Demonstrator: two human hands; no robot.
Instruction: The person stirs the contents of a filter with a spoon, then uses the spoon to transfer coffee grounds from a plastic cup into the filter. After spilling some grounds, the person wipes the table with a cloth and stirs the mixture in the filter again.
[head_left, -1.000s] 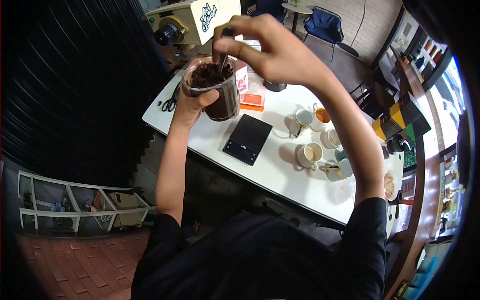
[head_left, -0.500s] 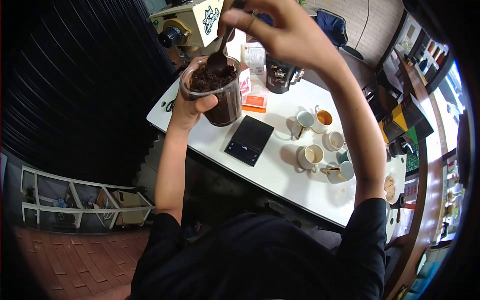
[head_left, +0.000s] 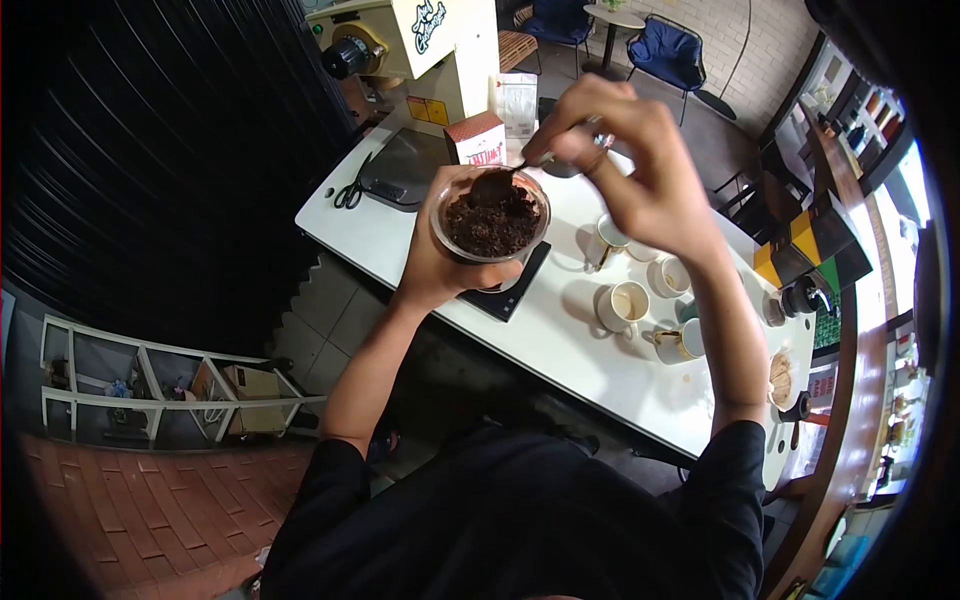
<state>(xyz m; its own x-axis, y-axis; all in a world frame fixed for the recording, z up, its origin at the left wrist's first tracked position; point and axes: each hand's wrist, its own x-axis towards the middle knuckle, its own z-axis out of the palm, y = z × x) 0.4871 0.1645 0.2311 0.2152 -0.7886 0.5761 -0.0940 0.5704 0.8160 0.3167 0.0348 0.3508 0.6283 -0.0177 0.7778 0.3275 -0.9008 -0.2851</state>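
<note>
My left hand (head_left: 440, 255) is wrapped round a clear plastic cup (head_left: 541, 222) filled with dark brown crumbly material (head_left: 490, 222). The cup is held above a black scale (head_left: 520, 290), which it partly covers, and its mouth tilts toward me. My right hand (head_left: 625, 165) is closed on the handle of a dark spoon (head_left: 492, 186). The spoon's bowl rests in the crumbly material inside the cup.
Several cups, one a white mug (head_left: 622, 306), stand on the white table (head_left: 580, 370) to the right. Scissors (head_left: 348, 194), a dark tray (head_left: 405, 165), a red and white box (head_left: 477, 138) and a cream machine (head_left: 400, 40) are at the back left.
The cup has moved right and toward me, over the scale, and its mouth now faces me more. My right hand has come lower and right with the spoon.
</note>
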